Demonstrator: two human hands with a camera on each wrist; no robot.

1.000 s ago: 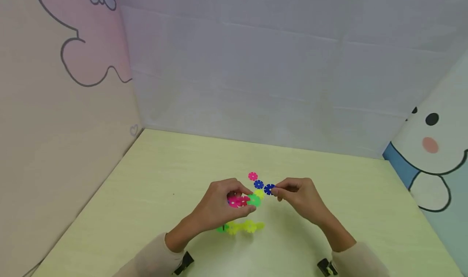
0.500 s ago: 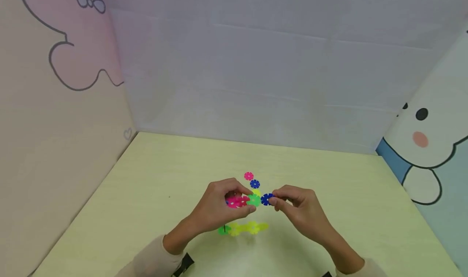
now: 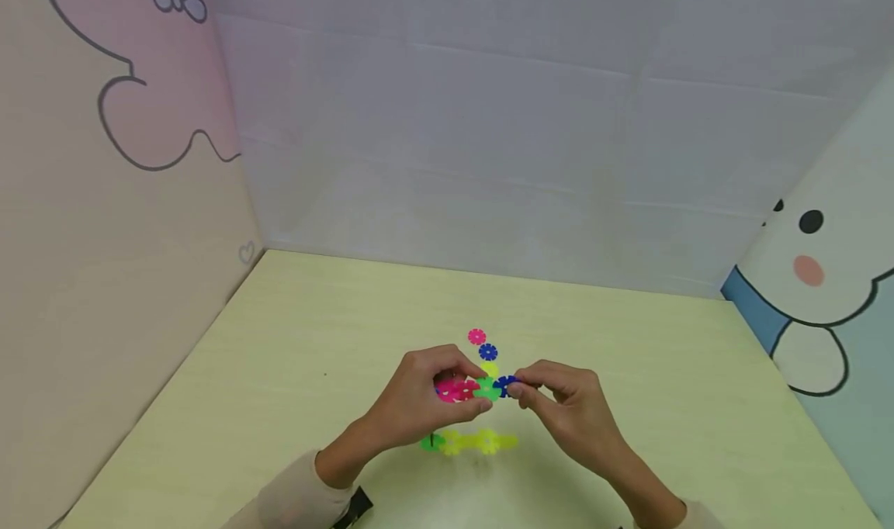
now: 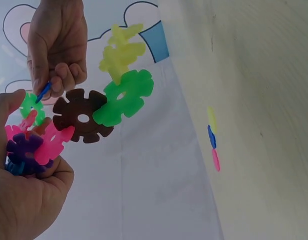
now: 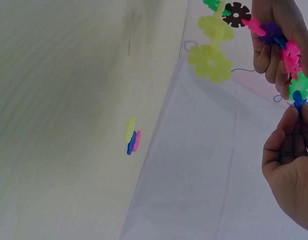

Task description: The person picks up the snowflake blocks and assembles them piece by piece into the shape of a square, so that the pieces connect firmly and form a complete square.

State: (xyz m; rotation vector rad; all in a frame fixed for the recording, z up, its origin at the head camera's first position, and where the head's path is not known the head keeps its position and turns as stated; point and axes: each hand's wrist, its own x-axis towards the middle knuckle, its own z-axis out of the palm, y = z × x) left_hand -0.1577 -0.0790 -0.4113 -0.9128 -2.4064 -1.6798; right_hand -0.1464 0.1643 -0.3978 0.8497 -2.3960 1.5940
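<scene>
My left hand (image 3: 412, 401) holds a chain of notched plastic snowflake discs, with a green disc (image 3: 486, 389) between thumb and forefinger. Pink discs (image 3: 450, 390) and a purple disc (image 4: 24, 149) sit within the palm. Beyond them the chain bends through a brown disc (image 4: 68, 107) and another green disc (image 4: 138, 85) to several yellow discs (image 4: 121, 55). Between thumb and forefinger, my right hand (image 3: 576, 420) pinches a blue disc (image 3: 504, 385). Its edge meets the green disc's rim at an angle; how deeply the slots engage cannot be told.
On the pale table (image 3: 349, 312), just beyond the hands, lie three loose discs: pink (image 3: 477, 337), blue (image 3: 488, 352) and yellow (image 3: 490, 368). A white sheet (image 3: 447, 141) stands behind the table. Panels with cartoon drawings flank both sides.
My right hand has moved down and left, bringing the blue disc from apart to against the green disc. My left hand keeps its grip on the chain. The head view has shifted slightly.
</scene>
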